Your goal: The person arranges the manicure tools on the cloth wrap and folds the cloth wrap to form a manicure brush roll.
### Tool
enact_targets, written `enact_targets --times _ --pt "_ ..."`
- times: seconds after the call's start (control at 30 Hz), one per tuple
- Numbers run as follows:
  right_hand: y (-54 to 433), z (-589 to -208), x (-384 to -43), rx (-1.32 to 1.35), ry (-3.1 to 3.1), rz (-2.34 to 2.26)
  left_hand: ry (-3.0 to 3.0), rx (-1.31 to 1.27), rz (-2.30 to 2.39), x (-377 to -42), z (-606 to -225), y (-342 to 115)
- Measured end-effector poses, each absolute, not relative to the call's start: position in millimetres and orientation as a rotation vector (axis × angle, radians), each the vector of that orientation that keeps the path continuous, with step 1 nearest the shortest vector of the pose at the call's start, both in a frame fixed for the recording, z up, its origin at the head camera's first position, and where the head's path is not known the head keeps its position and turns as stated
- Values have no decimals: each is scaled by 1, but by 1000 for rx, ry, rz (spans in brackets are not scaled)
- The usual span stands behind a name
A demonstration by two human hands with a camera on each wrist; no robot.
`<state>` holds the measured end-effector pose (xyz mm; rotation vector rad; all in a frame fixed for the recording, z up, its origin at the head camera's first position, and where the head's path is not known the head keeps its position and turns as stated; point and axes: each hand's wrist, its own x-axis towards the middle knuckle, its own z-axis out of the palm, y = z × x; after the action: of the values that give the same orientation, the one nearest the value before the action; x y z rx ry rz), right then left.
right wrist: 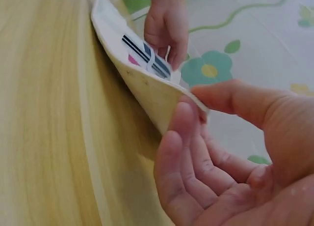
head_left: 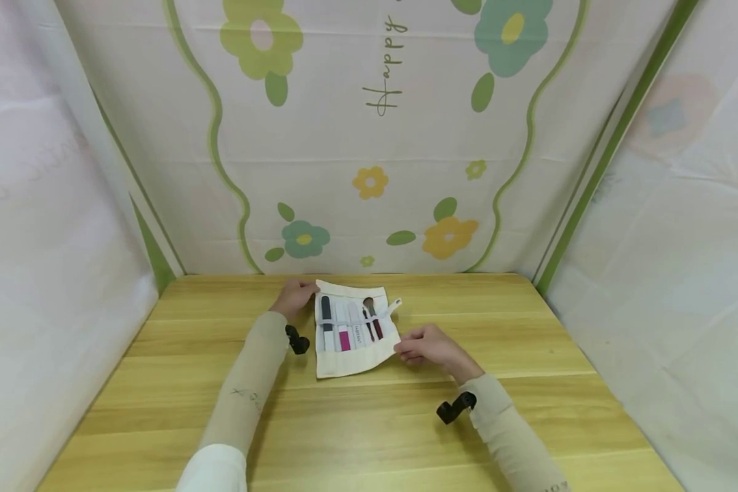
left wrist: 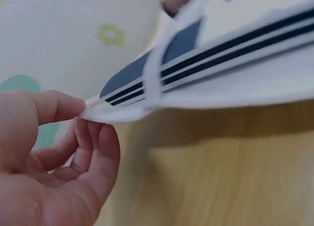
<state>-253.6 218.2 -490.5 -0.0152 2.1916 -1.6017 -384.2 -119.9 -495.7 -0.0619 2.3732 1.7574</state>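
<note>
A cream fabric roll-up pouch (head_left: 338,364) lies spread open near the far edge of the table, its corners lifted. Under an elastic band across it sit dark-and-white nail files (head_left: 326,314), a white piece with a pink end (head_left: 344,340) and brushes with dark red handles (head_left: 376,324). My left hand (head_left: 295,298) pinches the pouch's far left corner between thumb and fingers. At the near right corner, my right hand (head_left: 430,345) pinches the fabric the same way. In the left wrist view the stacked files (left wrist: 186,54) show striped edges under the band.
The wooden table (head_left: 357,430) extends toward me and to both sides. Behind it hangs a flower-printed cloth (head_left: 369,137), with pale cloth walls left and right. A black wrist camera (head_left: 296,339) sits on the left sleeve, another camera (head_left: 456,407) on the right.
</note>
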Motion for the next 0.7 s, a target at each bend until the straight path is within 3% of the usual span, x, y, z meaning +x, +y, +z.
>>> enact_targets --times 0.37,0.7 --pt "245 -497 -274 147 1846 -1909 1943 -80 1993 -365 -489 -146" --pt "252 -492 -298 272 1802 -1976 1772 -62 2095 -319 -489 -169"
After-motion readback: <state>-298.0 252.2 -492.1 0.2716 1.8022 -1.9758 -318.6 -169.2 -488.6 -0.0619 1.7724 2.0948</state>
